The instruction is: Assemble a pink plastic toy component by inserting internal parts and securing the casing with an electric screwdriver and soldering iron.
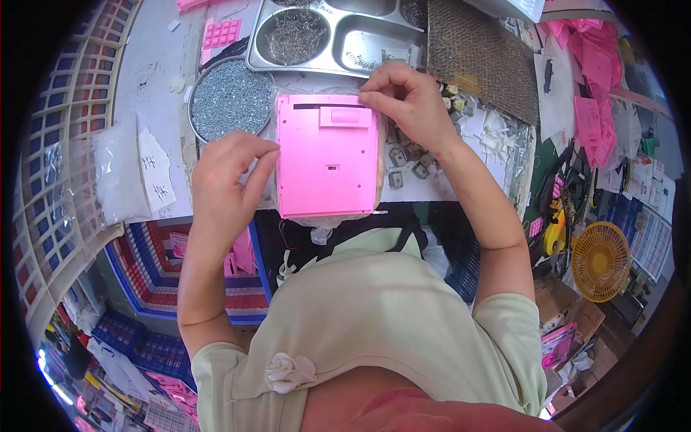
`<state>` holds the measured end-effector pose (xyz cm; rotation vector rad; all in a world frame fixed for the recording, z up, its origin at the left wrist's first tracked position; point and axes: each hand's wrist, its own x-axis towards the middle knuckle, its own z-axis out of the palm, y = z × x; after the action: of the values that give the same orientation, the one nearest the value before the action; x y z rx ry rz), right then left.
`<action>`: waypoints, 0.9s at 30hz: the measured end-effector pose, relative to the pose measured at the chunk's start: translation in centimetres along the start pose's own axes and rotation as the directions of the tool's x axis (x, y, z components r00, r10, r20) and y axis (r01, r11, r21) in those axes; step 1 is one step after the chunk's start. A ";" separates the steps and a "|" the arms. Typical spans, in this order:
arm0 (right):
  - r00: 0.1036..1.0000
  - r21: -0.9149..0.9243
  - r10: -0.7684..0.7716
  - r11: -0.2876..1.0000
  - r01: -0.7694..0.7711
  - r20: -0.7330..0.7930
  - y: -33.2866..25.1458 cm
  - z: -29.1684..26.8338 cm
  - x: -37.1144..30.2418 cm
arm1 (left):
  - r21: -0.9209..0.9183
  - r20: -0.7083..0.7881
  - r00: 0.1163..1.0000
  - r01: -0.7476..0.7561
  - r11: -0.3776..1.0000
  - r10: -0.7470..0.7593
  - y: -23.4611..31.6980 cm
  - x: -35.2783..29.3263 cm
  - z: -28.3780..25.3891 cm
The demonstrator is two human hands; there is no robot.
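Observation:
A flat pink plastic casing lies before me on the table, a clear plastic bag or padding showing under its edges. It has a dark slot near its top, a raised rectangular part below that and a small opening in its middle. My left hand is closed, thumb and index fingertips meeting at the casing's left edge. At the top right corner, my right hand pinches with thumb and forefinger against the casing. Anything small inside either pinch is hidden.
A round dish of small screws stands left of the casing. Behind it is a metal compartment tray of small parts. Metal and white pieces lie to the right, by a brown woven mat. A white plastic basket borders the left.

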<state>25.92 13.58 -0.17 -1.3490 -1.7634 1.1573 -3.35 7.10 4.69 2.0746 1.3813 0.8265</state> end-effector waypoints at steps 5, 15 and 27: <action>0.993 0.100 0.104 0.989 -0.108 0.052 -0.7 0.0 0.0 | 0.008 0.051 0.998 -0.040 0.999 0.039 1.0 -0.2 0.2; 0.953 0.037 0.236 0.968 -0.247 0.189 -0.7 -0.8 1.2 | -0.045 0.078 0.990 -0.111 0.993 0.114 0.8 0.3 1.3; 0.965 0.107 0.193 0.971 -0.214 0.179 -1.2 -3.0 -0.6 | 0.096 0.170 0.909 -0.400 0.911 0.381 2.5 3.4 7.2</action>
<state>28.17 13.71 2.19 -1.4178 -1.6616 1.5083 4.39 8.85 2.20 2.5077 0.9728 0.7316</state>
